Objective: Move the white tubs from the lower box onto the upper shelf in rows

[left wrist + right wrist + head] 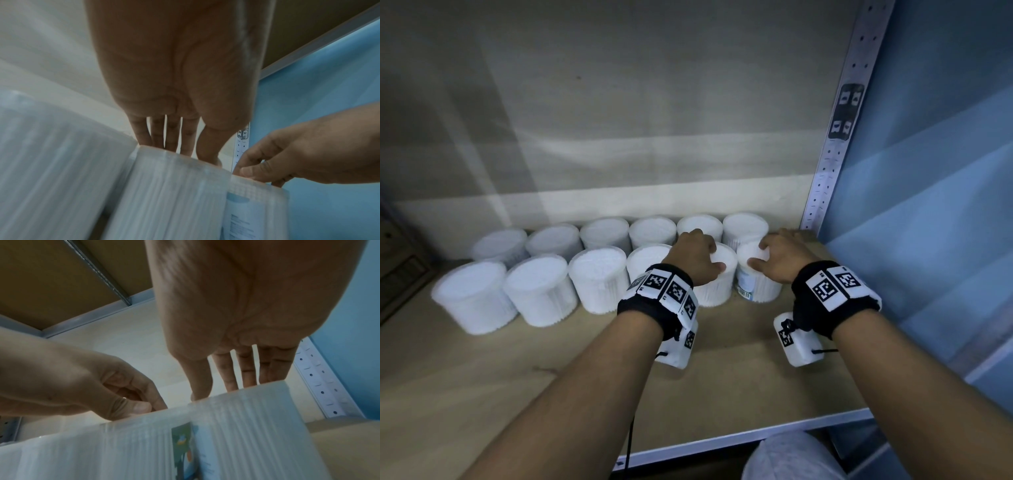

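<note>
Two rows of white tubs stand on the wooden shelf [722,377]: a back row [654,231] against the wall and a front row [537,291]. My left hand [709,253] grips the top of a front-row white tub [717,291], fingers curled over its far rim and thumb on the lid. My right hand [760,255] grips the rightmost front tub [760,291], which bears a blue label, from above in the same way. The two held tubs stand side by side and touch. The left wrist view has the left-hand tub [174,194]; the right wrist view has the labelled tub [246,426].
A perforated metal upright [835,137] and a blue wall [928,171] bound the shelf on the right, close to my right hand. A brown carton [400,274] sits at the far left. Bare shelf board lies in front of the rows. A whitish bundle [791,455] shows below the shelf edge.
</note>
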Demonstrator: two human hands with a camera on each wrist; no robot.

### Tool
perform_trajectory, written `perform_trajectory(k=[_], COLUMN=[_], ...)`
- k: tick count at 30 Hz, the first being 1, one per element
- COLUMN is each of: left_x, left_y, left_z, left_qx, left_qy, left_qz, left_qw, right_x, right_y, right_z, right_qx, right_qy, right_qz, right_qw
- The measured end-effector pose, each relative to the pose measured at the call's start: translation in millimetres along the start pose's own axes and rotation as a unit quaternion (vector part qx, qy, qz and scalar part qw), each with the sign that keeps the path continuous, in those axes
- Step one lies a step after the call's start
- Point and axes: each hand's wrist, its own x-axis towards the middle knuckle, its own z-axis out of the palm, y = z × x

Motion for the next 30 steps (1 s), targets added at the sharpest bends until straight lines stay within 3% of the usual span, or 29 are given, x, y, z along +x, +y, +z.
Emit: perform_trajectory(k=[6, 12, 18, 23, 30], left_x=[0, 1, -1, -1, -2], left_y=[-1, -1, -1, -3, -3], left_z=[0, 0, 1, 2, 2], left_qx=[0.003, 0.005, 0.006, 0.01, 0.012], left_qy=[-0.004, -0.007, -0.006, -0.004, -0.004], left_qz=[0.004, 0.005, 0.008, 0.011, 0.014], left_qw=[1.0, 1.0, 1.0, 1.0, 1.0], right_x=[-8, -15, -5, -1, -6], right_y=[1, 6, 0, 0, -1], right_z=[-11, -19, -6, 0, -8], right_qx=[-0.009, 0.049, 0.043, 0.001, -0.054], right_qy=[-0.015, -0.015, 0.061, 0.018, 0.01], right_qz=[-0.019, -0.029, 0.001, 0.008, -0.01], right_qw=[1.0, 0.998, 0.997, 1.0, 0.998])
